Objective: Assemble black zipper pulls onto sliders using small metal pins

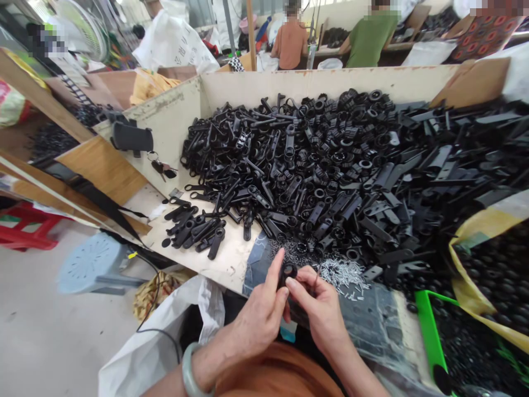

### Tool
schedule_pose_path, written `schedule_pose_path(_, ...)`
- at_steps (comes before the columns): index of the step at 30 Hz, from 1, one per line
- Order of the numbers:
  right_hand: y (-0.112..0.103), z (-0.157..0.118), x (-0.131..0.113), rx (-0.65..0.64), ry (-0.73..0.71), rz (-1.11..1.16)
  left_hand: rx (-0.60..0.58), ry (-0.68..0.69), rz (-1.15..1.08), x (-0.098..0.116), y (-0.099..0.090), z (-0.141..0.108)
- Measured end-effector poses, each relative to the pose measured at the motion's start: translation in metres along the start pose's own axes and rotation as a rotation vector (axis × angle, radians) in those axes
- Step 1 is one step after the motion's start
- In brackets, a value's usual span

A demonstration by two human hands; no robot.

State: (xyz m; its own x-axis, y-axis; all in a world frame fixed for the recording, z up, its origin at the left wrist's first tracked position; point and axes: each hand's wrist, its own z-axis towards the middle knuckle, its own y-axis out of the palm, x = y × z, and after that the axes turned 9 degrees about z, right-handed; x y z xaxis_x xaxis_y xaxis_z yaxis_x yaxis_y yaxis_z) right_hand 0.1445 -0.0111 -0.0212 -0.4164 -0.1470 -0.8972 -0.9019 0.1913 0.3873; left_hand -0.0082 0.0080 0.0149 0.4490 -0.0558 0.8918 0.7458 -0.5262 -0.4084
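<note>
My left hand (264,303) is closed on a small black plastic part (289,271), its index finger stretched along the side. The fingers of my right hand (316,300) pinch the same part from the other side, thumb against its ring-shaped end. Just beyond my hands lie a heap of silvery metal pins (343,274) and a patch of tiny dark pieces (289,251) on a dark blue cloth (372,314). Behind them rises a large pile of black plastic parts (289,165).
Several black handles (194,229) lie at the left. A bright green bin (425,325) and a yellow-edged sack (475,281) stand at the right. Keys (163,168) hang on the left panel. A blue stool (93,262) is at left; people sit beyond the back board (330,82).
</note>
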Motion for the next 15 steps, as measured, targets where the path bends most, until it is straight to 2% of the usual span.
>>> schedule_pose_path(2,-0.003,0.001,-0.002,-0.047,0.051,0.025,-0.033,0.031,-0.016,0.001,0.000,0.001)
schedule_pose_path(5,-0.008,0.003,-0.011,-0.183,0.132,0.000,-0.099,0.017,-0.127,0.002,-0.001,0.002)
schedule_pose_path(7,-0.011,0.005,-0.016,-0.213,0.114,-0.048,-0.114,0.004,-0.174,0.001,-0.001,0.002)
schedule_pose_path(8,-0.012,0.007,-0.018,-0.199,0.081,-0.070,-0.091,-0.002,-0.185,0.000,0.000,0.001)
schedule_pose_path(12,-0.012,0.013,-0.013,-0.062,-0.033,-0.112,0.140,-0.038,-0.179,-0.007,0.001,0.002)
schedule_pose_path(15,-0.008,0.015,-0.005,-0.020,-0.045,-0.080,0.149,0.010,-0.164,-0.010,0.001,0.003)
